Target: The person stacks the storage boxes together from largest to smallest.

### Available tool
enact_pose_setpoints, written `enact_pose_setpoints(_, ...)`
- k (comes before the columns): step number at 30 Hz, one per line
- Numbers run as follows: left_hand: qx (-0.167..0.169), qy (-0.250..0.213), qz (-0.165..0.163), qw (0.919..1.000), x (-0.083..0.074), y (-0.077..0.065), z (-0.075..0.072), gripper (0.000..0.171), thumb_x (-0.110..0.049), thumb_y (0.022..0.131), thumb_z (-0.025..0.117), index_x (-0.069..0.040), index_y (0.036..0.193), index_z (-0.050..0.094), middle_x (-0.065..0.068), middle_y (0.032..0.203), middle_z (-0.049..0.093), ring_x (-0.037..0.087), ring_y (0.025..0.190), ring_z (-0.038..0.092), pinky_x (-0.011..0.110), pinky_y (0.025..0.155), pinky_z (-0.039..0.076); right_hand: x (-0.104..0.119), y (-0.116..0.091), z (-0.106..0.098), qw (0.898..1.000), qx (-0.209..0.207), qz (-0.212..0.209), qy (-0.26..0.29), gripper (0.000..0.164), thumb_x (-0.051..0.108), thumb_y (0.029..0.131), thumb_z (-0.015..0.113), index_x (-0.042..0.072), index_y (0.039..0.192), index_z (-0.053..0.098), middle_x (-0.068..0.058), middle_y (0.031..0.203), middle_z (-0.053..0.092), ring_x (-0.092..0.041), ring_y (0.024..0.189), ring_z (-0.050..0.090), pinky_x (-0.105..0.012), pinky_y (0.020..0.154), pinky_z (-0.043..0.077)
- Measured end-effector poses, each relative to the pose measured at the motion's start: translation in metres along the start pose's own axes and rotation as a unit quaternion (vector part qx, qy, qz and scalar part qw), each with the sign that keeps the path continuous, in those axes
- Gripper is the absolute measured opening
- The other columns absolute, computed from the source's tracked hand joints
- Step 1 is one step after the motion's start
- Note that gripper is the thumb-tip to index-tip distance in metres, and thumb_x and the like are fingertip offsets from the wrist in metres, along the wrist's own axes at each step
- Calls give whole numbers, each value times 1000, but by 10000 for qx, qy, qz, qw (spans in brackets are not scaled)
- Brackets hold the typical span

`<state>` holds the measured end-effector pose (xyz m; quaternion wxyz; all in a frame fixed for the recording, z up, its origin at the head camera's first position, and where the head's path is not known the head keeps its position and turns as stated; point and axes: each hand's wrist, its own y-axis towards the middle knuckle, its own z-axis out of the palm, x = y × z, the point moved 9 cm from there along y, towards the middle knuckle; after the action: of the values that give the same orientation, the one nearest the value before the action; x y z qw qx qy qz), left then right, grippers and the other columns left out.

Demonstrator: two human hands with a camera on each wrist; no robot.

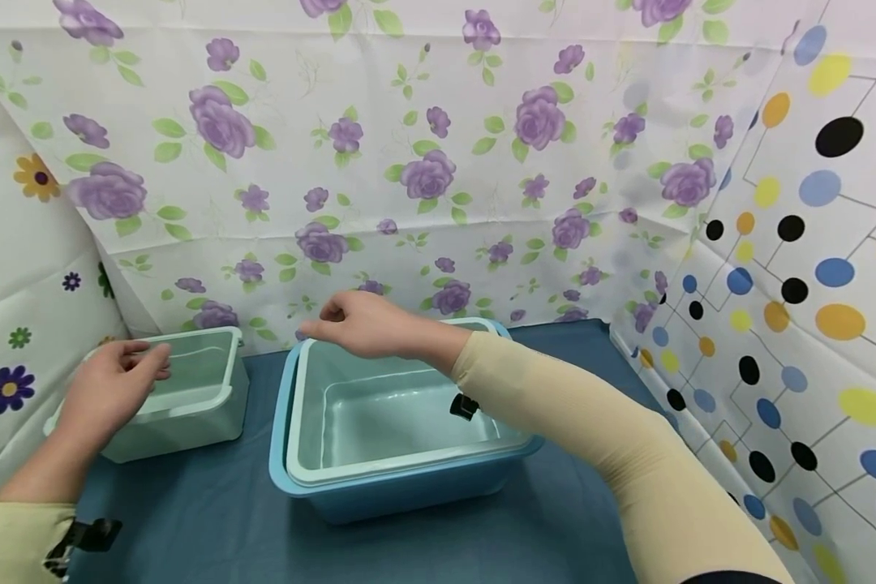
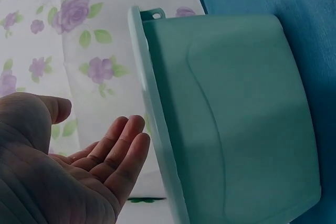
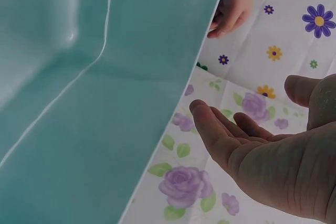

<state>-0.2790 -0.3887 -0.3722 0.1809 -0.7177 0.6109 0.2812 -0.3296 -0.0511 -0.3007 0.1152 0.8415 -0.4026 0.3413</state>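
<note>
A mint-green basin [image 1: 409,422] sits nested inside a larger blue basin [image 1: 409,493] in the middle of the table. Above its far left corner hovers my right hand [image 1: 368,324], fingers loosely bent and holding nothing. In the right wrist view the right hand [image 3: 262,150] is apart from the basin's rim. At the left stands a smaller mint-green bin [image 1: 190,426]. My left hand [image 1: 117,385] is over this bin's left part, its fingers relaxed with nothing between them. The left wrist view shows the left hand [image 2: 89,166] beside the bin's rim [image 2: 157,129], with a gap between.
A blue cloth [image 1: 212,519] covers the table. Behind hangs a purple-flowered sheet [image 1: 380,162], with a dotted sheet [image 1: 796,268] at the right and a flower-print sheet [image 1: 29,324] at the left. A small black device [image 1: 464,406] is strapped at the right wrist.
</note>
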Motion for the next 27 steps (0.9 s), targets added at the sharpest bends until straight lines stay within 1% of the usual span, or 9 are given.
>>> enact_pose_setpoints(2,-43,-60,-36,10000,2,2,-2,83,-52,119,41,22,157,39,38,133,70,57,123,67,50,79,55,2,2,1,10000,8,-25,-9,63,54,115,59,8,158,60,-7,153,65,-21,136,64,-36,106,56)
enact_pose_setpoints(4,-104,-60,-49,9999,4,4,-3,82,-52,119,41,21,157,41,38,136,69,38,108,77,47,79,56,4,5,1,10000,-8,-36,-15,64,53,115,58,8,160,58,-8,155,64,-22,138,63,-37,107,55)
enact_pose_setpoints(5,-121,-69,-52,9999,6,5,-4,82,-52,119,41,21,157,41,38,137,68,28,103,78,44,79,55,5,6,1,10000,-24,-40,-10,64,53,115,57,7,161,57,-9,157,63,-22,140,62,-37,108,55)
enact_pose_setpoints(7,-147,-97,-27,9998,7,6,-5,81,-50,120,41,22,156,41,39,138,67,25,102,77,41,78,54,6,10,2,10000,-56,-34,12,66,53,116,57,7,163,54,-10,160,60,-24,143,61,-37,109,54)
enact_pose_setpoints(9,-179,-65,-50,9998,9,6,-6,81,-51,119,41,22,156,41,39,138,67,27,103,76,35,74,51,6,14,3,10000,-82,9,48,68,53,116,56,6,165,51,-10,162,58,-24,145,59,-38,110,54)
enact_pose_setpoints(12,-181,-77,-90,9998,11,7,-6,83,-51,119,41,24,155,40,41,137,65,56,123,63,35,72,49,5,19,5,9998,-122,114,86,69,53,116,57,7,167,49,-9,163,58,-23,145,59,-37,110,54)
enact_pose_setpoints(20,-276,-28,-228,9994,17,8,-11,81,-50,119,40,23,156,41,43,139,62,59,125,58,42,76,47,6,31,10,9991,-241,210,263,70,56,114,58,8,166,50,-7,157,63,-20,138,64,-36,103,57)
enact_pose_setpoints(23,-357,-33,-286,9989,20,7,-13,80,-49,119,40,23,154,42,46,143,54,61,125,54,56,83,51,6,34,11,9991,-258,219,254,71,55,115,58,7,166,50,-8,157,63,-20,138,64,-36,104,57)
enact_pose_setpoints(27,-430,-75,-406,9982,25,7,-14,82,-50,119,38,23,155,40,47,148,45,63,129,49,73,95,46,7,37,14,9994,-218,175,207,72,54,115,58,5,168,48,-10,159,62,-21,137,65,-36,104,57)
